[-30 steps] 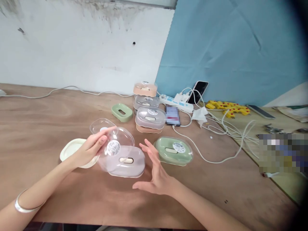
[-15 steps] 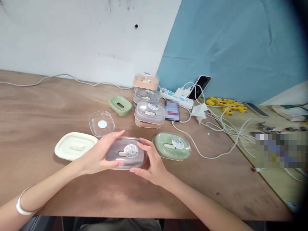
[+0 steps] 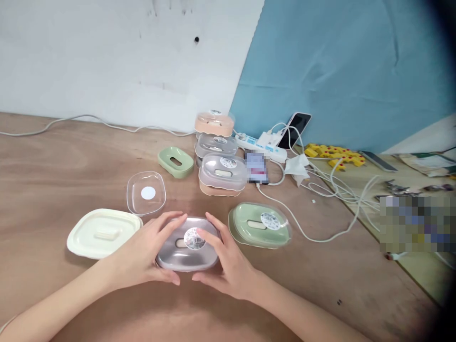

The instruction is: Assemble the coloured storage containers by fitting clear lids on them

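Between my two hands, on the wooden table, is a grey-purple lidded soap dish (image 3: pixel 171 255) with a clear cover and a round printed sticker. My left hand (image 3: pixel 147 249) curves around its left end, thumb at the near edge and fingers at the far side. The right end is gripped by my right hand (image 3: pixel 231 259), one finger lying by the sticker. Left of them rests a cream tray-like piece (image 3: pixel 85 232) with a raised bar. Behind it lies a clear cover (image 3: pixel 135 202) with a white round sticker. A green lidded soap dish (image 3: pixel 249 237) sits to the right.
A green slotted tray (image 3: pixel 185 166) lies farther back. Beside it stand stacked lidded soap dishes (image 3: pixel 210 168) in grey and peach. A phone (image 3: pixel 256 166), a power strip (image 3: pixel 274 152), white cables (image 3: pixel 331 235) and yellow pieces (image 3: pixel 331 154) occupy the right side.
The view has shifted, so my hands and the grey soap dish appear lower. Both hands still hold the dish, and my right index finger has moved onto the sticker's edge.
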`<action>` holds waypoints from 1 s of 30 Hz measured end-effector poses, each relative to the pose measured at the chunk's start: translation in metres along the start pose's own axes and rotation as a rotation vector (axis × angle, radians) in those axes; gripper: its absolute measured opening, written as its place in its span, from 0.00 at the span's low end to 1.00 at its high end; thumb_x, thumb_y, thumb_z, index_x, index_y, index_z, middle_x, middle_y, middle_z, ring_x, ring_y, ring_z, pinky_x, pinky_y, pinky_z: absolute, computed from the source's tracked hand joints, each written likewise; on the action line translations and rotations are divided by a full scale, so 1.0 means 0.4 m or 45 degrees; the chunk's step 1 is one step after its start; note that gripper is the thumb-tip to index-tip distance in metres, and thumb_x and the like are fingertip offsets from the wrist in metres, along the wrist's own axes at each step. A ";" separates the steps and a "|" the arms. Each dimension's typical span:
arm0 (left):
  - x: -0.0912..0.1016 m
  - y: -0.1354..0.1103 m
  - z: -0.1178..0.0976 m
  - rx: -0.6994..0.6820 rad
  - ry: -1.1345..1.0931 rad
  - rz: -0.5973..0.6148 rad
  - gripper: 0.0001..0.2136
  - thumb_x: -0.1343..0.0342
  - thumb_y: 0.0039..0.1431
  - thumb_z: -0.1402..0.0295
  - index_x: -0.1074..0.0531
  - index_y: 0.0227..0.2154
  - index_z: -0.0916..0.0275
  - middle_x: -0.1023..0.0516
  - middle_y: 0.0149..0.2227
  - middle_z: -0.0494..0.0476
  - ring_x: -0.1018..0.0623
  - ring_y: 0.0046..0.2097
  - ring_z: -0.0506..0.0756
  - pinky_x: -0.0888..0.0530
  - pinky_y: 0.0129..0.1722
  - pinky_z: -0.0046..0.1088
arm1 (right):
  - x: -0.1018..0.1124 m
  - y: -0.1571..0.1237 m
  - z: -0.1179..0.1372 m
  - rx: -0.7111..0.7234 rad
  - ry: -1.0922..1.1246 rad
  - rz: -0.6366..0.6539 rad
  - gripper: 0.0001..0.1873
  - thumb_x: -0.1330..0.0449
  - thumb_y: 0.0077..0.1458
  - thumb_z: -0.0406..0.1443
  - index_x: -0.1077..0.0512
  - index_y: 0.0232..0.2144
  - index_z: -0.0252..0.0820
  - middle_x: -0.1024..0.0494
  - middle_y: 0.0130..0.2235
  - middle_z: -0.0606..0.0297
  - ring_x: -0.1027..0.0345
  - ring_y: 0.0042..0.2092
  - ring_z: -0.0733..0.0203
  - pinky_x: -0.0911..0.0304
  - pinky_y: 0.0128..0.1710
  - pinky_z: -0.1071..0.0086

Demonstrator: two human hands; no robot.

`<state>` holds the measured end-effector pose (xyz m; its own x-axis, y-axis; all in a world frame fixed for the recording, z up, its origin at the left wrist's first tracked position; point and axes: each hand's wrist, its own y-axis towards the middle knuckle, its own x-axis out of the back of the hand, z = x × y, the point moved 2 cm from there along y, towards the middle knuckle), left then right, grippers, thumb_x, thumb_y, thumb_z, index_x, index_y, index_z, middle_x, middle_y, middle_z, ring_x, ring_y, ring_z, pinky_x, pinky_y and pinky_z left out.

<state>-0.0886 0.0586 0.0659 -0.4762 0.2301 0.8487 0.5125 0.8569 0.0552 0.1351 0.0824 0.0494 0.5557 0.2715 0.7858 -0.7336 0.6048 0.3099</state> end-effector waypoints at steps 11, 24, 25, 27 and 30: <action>-0.014 0.003 -0.012 -0.007 0.007 -0.021 0.43 0.38 0.51 0.54 0.59 0.64 0.52 0.48 0.62 0.68 0.38 0.60 0.68 0.31 0.52 0.47 | -0.005 -0.004 0.002 0.074 -0.150 -0.020 0.35 0.41 0.55 0.45 0.49 0.60 0.46 0.58 0.64 0.48 0.55 0.64 0.43 0.42 0.56 0.48; -0.014 -0.019 -0.012 -0.183 -0.092 -0.121 0.49 0.46 0.54 0.46 0.74 0.65 0.59 0.60 0.67 0.70 0.48 0.65 0.70 0.39 0.58 0.51 | 0.131 -0.035 -0.006 0.239 -0.262 -0.228 0.34 0.35 0.47 0.39 0.42 0.55 0.52 0.48 0.61 0.54 0.45 0.60 0.44 0.38 0.53 0.49; -0.013 -0.020 -0.011 -0.188 -0.057 -0.120 0.47 0.48 0.57 0.47 0.74 0.65 0.60 0.61 0.67 0.70 0.49 0.65 0.70 0.40 0.58 0.52 | 0.162 -0.051 -0.014 0.197 -0.268 -0.280 0.35 0.35 0.46 0.38 0.42 0.55 0.52 0.48 0.62 0.55 0.46 0.60 0.44 0.37 0.53 0.50; -0.008 -0.016 -0.010 -0.190 0.058 -0.103 0.45 0.48 0.58 0.52 0.73 0.65 0.61 0.60 0.67 0.69 0.50 0.65 0.69 0.40 0.58 0.52 | 0.221 -0.088 -0.039 0.068 -0.303 -0.401 0.34 0.34 0.46 0.37 0.41 0.54 0.51 0.47 0.61 0.54 0.46 0.61 0.43 0.39 0.53 0.47; 0.003 -0.008 -0.018 -0.218 0.255 -0.081 0.38 0.46 0.58 0.60 0.62 0.65 0.57 0.54 0.66 0.66 0.49 0.64 0.69 0.42 0.58 0.55 | 0.276 -0.144 -0.101 -0.147 -0.296 -0.512 0.28 0.35 0.48 0.38 0.38 0.50 0.51 0.42 0.60 0.54 0.42 0.59 0.42 0.38 0.52 0.44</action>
<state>-0.0858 0.0528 0.0706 -0.3689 0.0680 0.9270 0.6078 0.7722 0.1852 0.2543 0.1078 0.0968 0.6749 -0.1676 0.7187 -0.4227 0.7105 0.5626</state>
